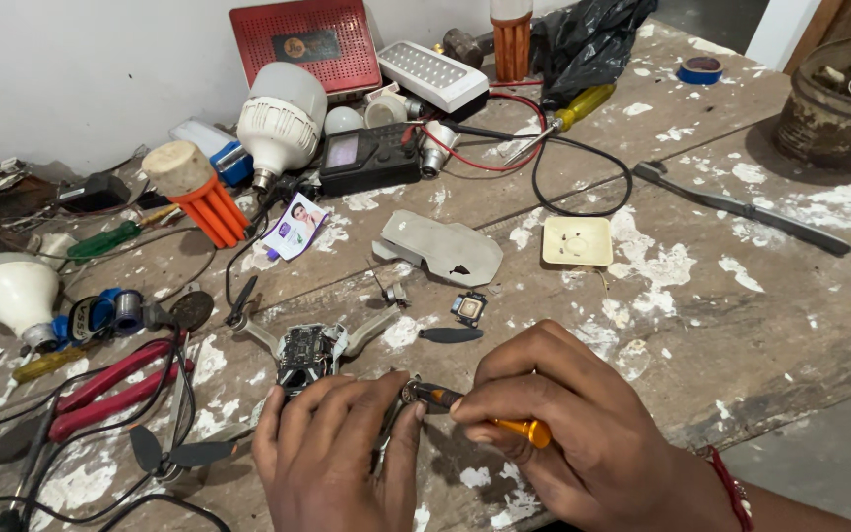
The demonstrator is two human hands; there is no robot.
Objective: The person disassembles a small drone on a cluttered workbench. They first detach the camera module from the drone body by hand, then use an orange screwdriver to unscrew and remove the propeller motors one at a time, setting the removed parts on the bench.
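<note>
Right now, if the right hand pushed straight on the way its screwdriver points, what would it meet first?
The right hand aims the orange screwdriver leftward; its tip already sits at the small part pinched by the left hand, so those fingers come first, though depth is hard to judge.

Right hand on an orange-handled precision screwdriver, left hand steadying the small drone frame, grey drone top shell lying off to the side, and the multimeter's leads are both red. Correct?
Not quite: in the head view, the multimeter has one red lead and one black lead. The rest holds: right hand on the orange-handled screwdriver, left hand on the drone frame, grey shell set aside.
</note>
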